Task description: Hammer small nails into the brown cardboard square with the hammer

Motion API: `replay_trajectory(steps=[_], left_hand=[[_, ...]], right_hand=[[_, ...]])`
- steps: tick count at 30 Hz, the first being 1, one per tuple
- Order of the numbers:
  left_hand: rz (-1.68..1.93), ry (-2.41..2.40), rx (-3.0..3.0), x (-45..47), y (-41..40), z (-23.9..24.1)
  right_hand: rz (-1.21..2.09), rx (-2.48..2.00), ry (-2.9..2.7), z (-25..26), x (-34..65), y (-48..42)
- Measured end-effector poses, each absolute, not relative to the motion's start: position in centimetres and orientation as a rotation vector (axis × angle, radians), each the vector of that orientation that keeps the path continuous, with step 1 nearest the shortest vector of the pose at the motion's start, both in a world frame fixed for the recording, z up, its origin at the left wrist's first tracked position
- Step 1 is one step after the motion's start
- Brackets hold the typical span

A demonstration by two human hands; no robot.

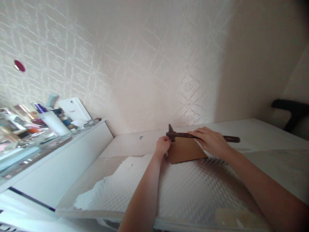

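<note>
Head view showed the right hand (213, 141) wrapped around the handle of a hammer (185, 135), with the hammer's head beside the left hand (162, 147) at the far left corner of a brown board (187, 153), positioned over a textured white sheet (181, 183). Work was judged partway complete: a short row of small marks ran near the board's far edge, its remaining face appeared bare, and small loose pieces (141, 137) lay apart, apparently unused. The left grip could not be determined behind the hammer's head; the marks were too small to identify.
</note>
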State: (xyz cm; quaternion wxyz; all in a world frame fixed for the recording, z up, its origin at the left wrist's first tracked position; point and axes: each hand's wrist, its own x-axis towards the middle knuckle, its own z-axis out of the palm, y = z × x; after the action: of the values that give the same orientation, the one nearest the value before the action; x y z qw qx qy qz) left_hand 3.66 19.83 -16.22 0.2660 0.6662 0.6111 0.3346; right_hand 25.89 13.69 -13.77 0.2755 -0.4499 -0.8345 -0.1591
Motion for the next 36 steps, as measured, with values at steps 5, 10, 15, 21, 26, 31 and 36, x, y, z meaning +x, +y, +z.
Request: replay_trajectory(steps=[5, 10, 15, 21, 26, 31, 36], left_hand=[[0.886, 1.654, 1.805, 3.73, 19.55, -15.87], [0.884, 1.66, 1.802, 3.75, 19.47, -15.77], [0.886, 1.646, 1.79, 3.76, 19.46, -15.79], [0.894, 1.642, 1.789, 3.73, 19.51, -15.84], [0.898, 1.647, 1.796, 3.71, 19.51, -15.87], [0.897, 1.644, 1.789, 3.71, 19.59, -15.95], [0.903, 1.648, 1.789, 3.66, 19.9, -16.23]], right_hand=[[-0.436, -1.222, -2.232, -13.85, 25.88, 13.67], [-0.431, -1.223, -2.258, -13.66, 25.8, 13.46], [-0.44, -1.235, -2.236, -13.62, 25.75, 13.47], [-0.448, -1.244, -2.227, -13.63, 25.75, 13.44], [-0.439, -1.227, -2.226, -13.75, 25.75, 13.52], [-0.445, -1.216, -2.22, -13.85, 25.77, 13.62], [-0.446, -1.222, -2.244, -13.76, 25.76, 13.59]])
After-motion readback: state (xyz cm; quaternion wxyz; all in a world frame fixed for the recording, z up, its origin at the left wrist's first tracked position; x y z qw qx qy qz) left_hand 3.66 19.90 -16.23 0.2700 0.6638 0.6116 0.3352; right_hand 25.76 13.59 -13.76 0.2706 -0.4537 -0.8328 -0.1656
